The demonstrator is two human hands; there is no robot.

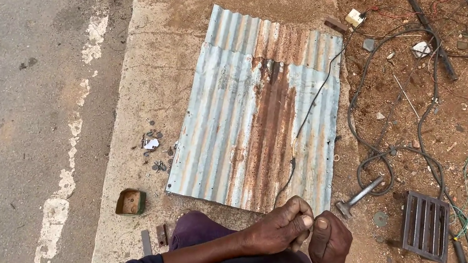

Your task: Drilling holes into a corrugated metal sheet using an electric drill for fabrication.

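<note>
My left hand [281,227] and my right hand [329,241] are closed together near the bottom centre, just above my knee. A thin black wire [313,103] runs from my left hand's fingers up across a rusty corrugated metal sheet [229,124] lying flat on the ground in front of me. My left fingers pinch the wire's near end. My right hand sits against the left, thumb up; what it holds is hidden. A metal hammer [358,197] lies on the dirt just right of the sheet.
Tangled black cables [389,113] spread over the red dirt at right, with a small metal grate [426,226], a white plug box [354,17] and loose tools. A small green tin [131,202] and scattered nails [153,150] lie left of the sheet. Asphalt road [6,93] runs along the left.
</note>
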